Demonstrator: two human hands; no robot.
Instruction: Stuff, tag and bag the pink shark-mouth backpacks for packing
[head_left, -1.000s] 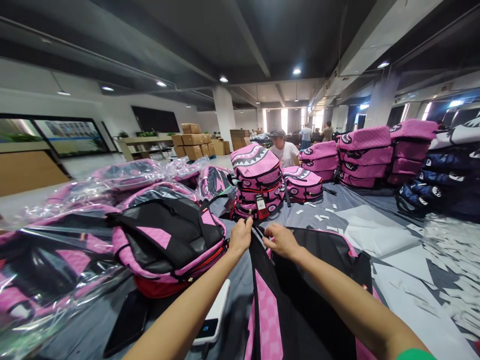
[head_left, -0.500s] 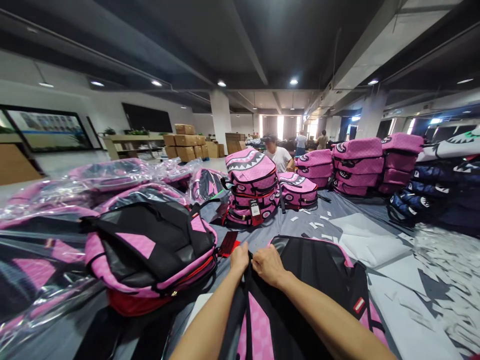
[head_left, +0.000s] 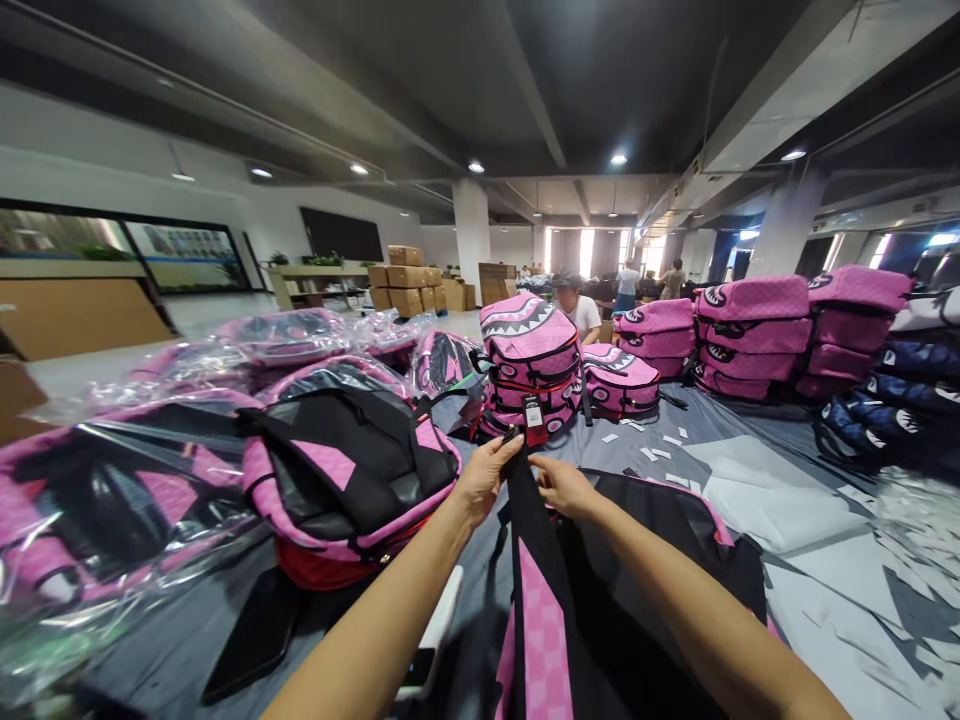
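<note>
A black backpack (head_left: 652, 540) with pink trim lies in front of me, its back panel facing up. One shoulder strap (head_left: 541, 590), black with a pink checked panel, is pulled up off it. My left hand (head_left: 486, 478) pinches the upper end of this strap between thumb and fingers. At the strap's right edge, my right hand (head_left: 564, 487) has its fingers curled, the fingertips against the webbing. Part of the backpack is hidden under my right forearm. Left of my hands rests another pink-and-black backpack (head_left: 390, 455), also with its straps upward.
Plastic-wrapped backpacks (head_left: 120, 490) cover the left side. Ahead stand stacked pink shark-mouth backpacks (head_left: 529, 335), one bearing a tag (head_left: 533, 415). More pink stacks (head_left: 750, 335) stand farther right. White sheets (head_left: 780, 490) and paper scraps lie on the grey cloth. A person (head_left: 581, 310) is behind the bags.
The strap end has been raised, with both hands moving up slightly. My left hand has turned from a fist to a pinch. The view has swung left.
</note>
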